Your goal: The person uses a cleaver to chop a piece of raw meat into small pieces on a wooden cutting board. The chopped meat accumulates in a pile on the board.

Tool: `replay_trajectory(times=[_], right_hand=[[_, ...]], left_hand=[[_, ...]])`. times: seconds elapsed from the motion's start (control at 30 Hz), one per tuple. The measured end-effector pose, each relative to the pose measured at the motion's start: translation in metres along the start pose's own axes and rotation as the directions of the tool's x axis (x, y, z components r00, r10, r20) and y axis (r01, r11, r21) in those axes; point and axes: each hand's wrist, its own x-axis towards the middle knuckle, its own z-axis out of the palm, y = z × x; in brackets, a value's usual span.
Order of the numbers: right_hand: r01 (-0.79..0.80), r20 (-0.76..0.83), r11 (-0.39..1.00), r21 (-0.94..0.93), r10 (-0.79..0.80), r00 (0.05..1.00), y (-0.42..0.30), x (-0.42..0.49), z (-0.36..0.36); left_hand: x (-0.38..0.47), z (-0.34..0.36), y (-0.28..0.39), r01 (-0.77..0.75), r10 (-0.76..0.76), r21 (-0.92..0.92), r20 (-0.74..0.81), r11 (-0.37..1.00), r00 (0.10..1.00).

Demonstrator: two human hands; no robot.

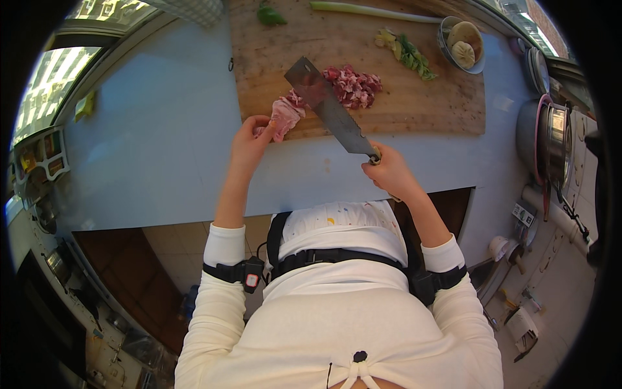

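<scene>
My left hand (253, 138) pinches the near left end of a piece of raw meat (285, 114) at the front left of a wooden cutting board (427, 109). In my right hand (390, 170) is the handle of a cleaver (335, 114). Its broad blade slants up and left over the board, beside the meat's far end; whether the edge touches the meat cannot be told. Just right of the blade lies a pile of chopped raw meat (357, 87). Chopped green scallion (413, 58) and yellowish slices (385, 38) lie farther right.
A green pepper (271, 15) and a long scallion stalk (374, 12) lie along the board's far side. A bowl (444, 46) with buns stands at its right corner. Pots (529, 136) and stacked dishes (537, 70) stand at the right. A rack (60, 163) is at the left.
</scene>
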Motion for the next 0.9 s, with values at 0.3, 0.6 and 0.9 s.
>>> replay_trajectory(times=[0.3,0.6,0.9], right_hand=[[0.045,-0.006,0.99,-0.134,-0.046,0.999,-0.001,-0.003,0.002],[0.062,-0.024,0.989,-0.137,-0.066,0.998,-0.009,-0.002,0.008],[0.064,-0.028,0.976,-0.208,-0.071,0.997,-0.011,-0.007,0.011]], left_hand=[[0.01,0.014,0.008,0.005,-0.001,0.062,-0.079,0.998,0.997],[-0.009,0.007,0.018,-0.331,0.666,0.774,-0.152,0.54,0.73],[-0.022,0.008,-0.015,-0.485,0.739,0.774,0.032,0.408,0.673]])
